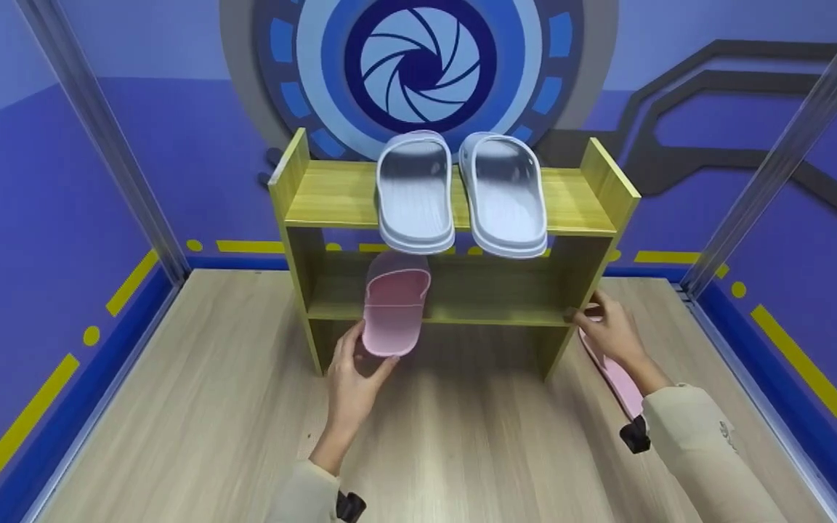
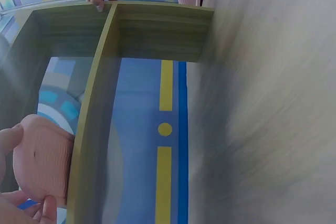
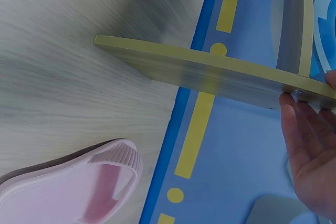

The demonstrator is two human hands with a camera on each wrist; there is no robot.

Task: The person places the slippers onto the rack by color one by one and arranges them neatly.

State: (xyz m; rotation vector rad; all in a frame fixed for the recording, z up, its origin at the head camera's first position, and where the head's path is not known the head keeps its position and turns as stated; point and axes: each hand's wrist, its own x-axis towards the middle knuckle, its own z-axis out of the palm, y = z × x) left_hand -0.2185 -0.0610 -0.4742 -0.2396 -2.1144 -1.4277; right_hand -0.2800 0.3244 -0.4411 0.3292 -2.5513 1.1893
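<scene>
A pink slipper (image 1: 393,319) rests over the front edge of the middle board of a small wooden shoe rack (image 1: 360,192), toe inward. My left hand (image 1: 353,385) holds its heel end, thumb and fingers on opposite sides; the left wrist view shows the slipper's ribbed sole (image 2: 44,158) beside the board. At the rack's right side panel, my right hand (image 1: 613,330) grips the front edge, fingers along the outer face (image 3: 310,140). The second pink slipper (image 3: 79,187) lies on the table right of the rack, partly hidden under the right forearm in the head view.
A pair of pale grey-blue clogs, a left clog (image 1: 415,196) and a right clog (image 1: 506,196), stands on the rack's top board, heels jutting over its front. Blue printed walls (image 1: 171,145) with metal corner posts (image 1: 99,123) enclose the wooden tabletop (image 1: 229,407).
</scene>
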